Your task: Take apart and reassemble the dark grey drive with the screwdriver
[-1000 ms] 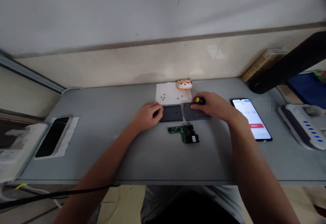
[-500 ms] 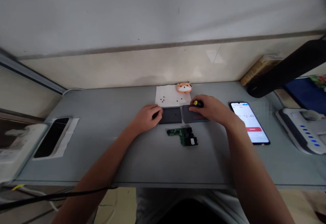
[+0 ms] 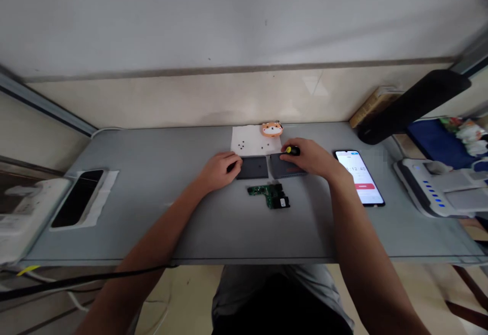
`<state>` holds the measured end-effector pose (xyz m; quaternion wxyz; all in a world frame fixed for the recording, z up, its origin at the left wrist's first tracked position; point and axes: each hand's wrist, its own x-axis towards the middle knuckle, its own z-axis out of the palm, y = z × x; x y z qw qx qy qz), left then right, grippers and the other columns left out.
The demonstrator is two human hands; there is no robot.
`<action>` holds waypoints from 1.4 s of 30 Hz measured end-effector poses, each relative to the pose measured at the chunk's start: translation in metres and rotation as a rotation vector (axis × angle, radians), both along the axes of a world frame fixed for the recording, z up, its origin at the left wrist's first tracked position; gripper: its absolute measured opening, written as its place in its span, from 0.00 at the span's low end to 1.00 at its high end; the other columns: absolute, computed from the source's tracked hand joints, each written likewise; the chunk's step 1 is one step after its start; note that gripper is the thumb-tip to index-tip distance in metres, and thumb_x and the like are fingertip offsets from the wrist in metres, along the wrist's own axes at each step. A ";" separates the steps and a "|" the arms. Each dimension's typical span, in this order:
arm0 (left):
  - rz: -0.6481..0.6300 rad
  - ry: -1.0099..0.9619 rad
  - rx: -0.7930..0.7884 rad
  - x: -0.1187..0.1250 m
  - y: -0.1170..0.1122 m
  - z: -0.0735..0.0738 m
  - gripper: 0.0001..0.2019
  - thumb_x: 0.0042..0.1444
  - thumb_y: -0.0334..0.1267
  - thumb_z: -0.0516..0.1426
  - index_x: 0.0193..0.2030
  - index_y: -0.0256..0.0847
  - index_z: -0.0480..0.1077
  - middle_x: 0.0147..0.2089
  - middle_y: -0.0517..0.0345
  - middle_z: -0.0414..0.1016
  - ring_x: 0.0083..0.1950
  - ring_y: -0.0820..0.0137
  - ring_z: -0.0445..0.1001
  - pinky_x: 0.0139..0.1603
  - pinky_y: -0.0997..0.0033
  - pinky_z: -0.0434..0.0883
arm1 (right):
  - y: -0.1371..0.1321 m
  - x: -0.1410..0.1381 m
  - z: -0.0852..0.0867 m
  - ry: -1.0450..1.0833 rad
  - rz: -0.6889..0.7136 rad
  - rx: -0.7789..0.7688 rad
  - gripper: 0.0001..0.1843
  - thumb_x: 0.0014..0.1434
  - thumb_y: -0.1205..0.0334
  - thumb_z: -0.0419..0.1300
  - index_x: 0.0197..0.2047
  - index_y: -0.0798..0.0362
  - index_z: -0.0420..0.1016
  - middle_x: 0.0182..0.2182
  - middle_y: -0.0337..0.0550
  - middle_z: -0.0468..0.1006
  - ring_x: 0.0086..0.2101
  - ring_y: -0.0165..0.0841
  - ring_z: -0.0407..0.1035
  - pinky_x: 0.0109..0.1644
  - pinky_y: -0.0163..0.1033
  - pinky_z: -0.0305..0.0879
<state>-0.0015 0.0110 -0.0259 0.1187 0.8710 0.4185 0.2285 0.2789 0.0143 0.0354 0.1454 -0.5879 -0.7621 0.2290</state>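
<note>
both hands were at the dark casing pieces, mid-desk. right hand (image 3: 309, 156): fingers closed round a short black tool (image 3: 293, 150) with a yellow end, probably a screwdriver, held over the far side of the dark box (image 3: 278, 169). tool tip hidden from where i stood. left hand (image 3: 220, 171): fingers curled at the left edge of the flat dark panel (image 3: 253, 168); could not tell whether anything was pinched inside.

positions: panel and box lay side by side on the gray desk (image 3: 152, 167), with a narrow gap between. green circuit board (image 3: 270, 195) lay loose just in front of them, touching neither. on the white paper (image 3: 251, 135) behind: small dark bits, apparently screws (image 3: 241, 145), about five in a left cluster and two apart to the right. orange animal-faced case (image 3: 272, 130) at the paper's far right corner. lit phone (image 3: 360, 176) beyond the right hand.

progress, judged from layout: board out, panel and box separate, several screws loose. unfinished: tool in use or poised at the box; any screws fixed inside could not be seen. board and casing pieces not joined.
</note>
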 end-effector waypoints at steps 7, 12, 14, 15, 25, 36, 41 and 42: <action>0.008 -0.029 -0.005 0.000 0.000 -0.001 0.13 0.65 0.35 0.48 0.34 0.42 0.71 0.34 0.54 0.78 0.36 0.67 0.75 0.44 0.66 0.72 | 0.001 0.001 -0.002 -0.033 0.020 0.049 0.06 0.62 0.61 0.64 0.41 0.52 0.80 0.40 0.47 0.82 0.36 0.37 0.75 0.40 0.40 0.69; 0.004 -0.055 -0.046 -0.001 -0.001 -0.001 0.13 0.66 0.35 0.48 0.39 0.42 0.74 0.40 0.52 0.81 0.42 0.65 0.78 0.47 0.65 0.73 | -0.029 -0.006 0.010 -0.033 -0.026 0.265 0.08 0.65 0.62 0.60 0.46 0.50 0.79 0.45 0.48 0.80 0.40 0.39 0.76 0.43 0.43 0.70; 0.049 -0.058 -0.060 0.000 -0.002 0.000 0.13 0.68 0.36 0.48 0.46 0.42 0.74 0.42 0.52 0.81 0.43 0.64 0.79 0.48 0.65 0.73 | -0.052 -0.010 0.008 -0.004 0.046 0.300 0.07 0.66 0.61 0.60 0.46 0.49 0.78 0.45 0.45 0.80 0.40 0.38 0.77 0.43 0.41 0.71; 0.090 -0.053 -0.070 0.000 -0.003 0.000 0.14 0.69 0.37 0.47 0.50 0.43 0.73 0.41 0.53 0.81 0.42 0.64 0.79 0.46 0.65 0.73 | -0.064 -0.012 0.005 -0.026 0.095 0.296 0.06 0.67 0.61 0.60 0.45 0.48 0.77 0.45 0.43 0.80 0.39 0.37 0.77 0.41 0.41 0.71; 0.495 0.048 -0.122 0.004 -0.003 0.004 0.10 0.68 0.36 0.50 0.51 0.43 0.70 0.36 0.55 0.79 0.35 0.65 0.76 0.36 0.69 0.65 | -0.123 -0.017 -0.037 -0.266 0.236 0.376 0.13 0.67 0.57 0.59 0.54 0.48 0.74 0.60 0.50 0.74 0.34 0.38 0.80 0.33 0.45 0.76; 0.315 0.092 -0.087 -0.001 0.001 -0.002 0.06 0.64 0.35 0.53 0.42 0.45 0.72 0.30 0.58 0.77 0.28 0.66 0.72 0.30 0.69 0.62 | -0.100 -0.010 -0.015 -0.304 0.436 0.275 0.11 0.64 0.58 0.63 0.50 0.48 0.76 0.54 0.49 0.77 0.28 0.34 0.76 0.30 0.40 0.68; 0.250 0.126 -0.106 -0.006 0.002 0.003 0.07 0.63 0.35 0.54 0.42 0.45 0.74 0.33 0.56 0.79 0.31 0.64 0.75 0.32 0.68 0.65 | -0.073 -0.021 0.011 -0.179 0.354 0.426 0.13 0.66 0.55 0.60 0.52 0.48 0.75 0.60 0.50 0.74 0.37 0.37 0.77 0.35 0.40 0.67; 0.238 0.134 -0.114 -0.007 0.002 0.004 0.07 0.62 0.35 0.55 0.42 0.44 0.74 0.33 0.55 0.79 0.31 0.64 0.75 0.32 0.68 0.65 | -0.065 -0.024 0.017 -0.160 0.313 0.446 0.14 0.66 0.53 0.60 0.52 0.49 0.75 0.60 0.50 0.74 0.36 0.36 0.77 0.34 0.40 0.65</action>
